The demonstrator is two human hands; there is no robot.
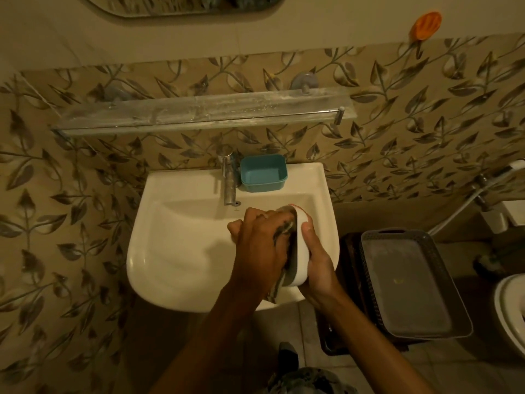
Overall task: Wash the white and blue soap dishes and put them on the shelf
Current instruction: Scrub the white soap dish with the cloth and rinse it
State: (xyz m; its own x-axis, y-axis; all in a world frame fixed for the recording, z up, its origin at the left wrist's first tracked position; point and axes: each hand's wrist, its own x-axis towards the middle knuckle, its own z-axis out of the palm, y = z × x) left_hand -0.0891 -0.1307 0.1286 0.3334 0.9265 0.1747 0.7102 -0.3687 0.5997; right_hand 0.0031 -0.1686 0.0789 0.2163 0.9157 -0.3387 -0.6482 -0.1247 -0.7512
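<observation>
My right hand [316, 260] grips the white soap dish [301, 245] on its edge, tilted over the right side of the white sink [176, 251]. Pressed into the dish's inside is a dark patterned cloth [284, 231], which my left hand [260, 245] holds bunched. The blue soap dish [263, 173] stands upright on the sink's back rim, just right of the metal tap [229, 180]. Above the sink a glass shelf [199, 113] with a metal rail runs along the leaf-patterned wall and carries nothing.
A grey plastic basket [412, 282] rests on a dark stand right of the sink. An orange soap holder [424, 25] sticks to the wall at top right. A toilet rim [508, 311] and a hose [468, 203] lie at the far right. A mirror edge [181, 7] shows at the top.
</observation>
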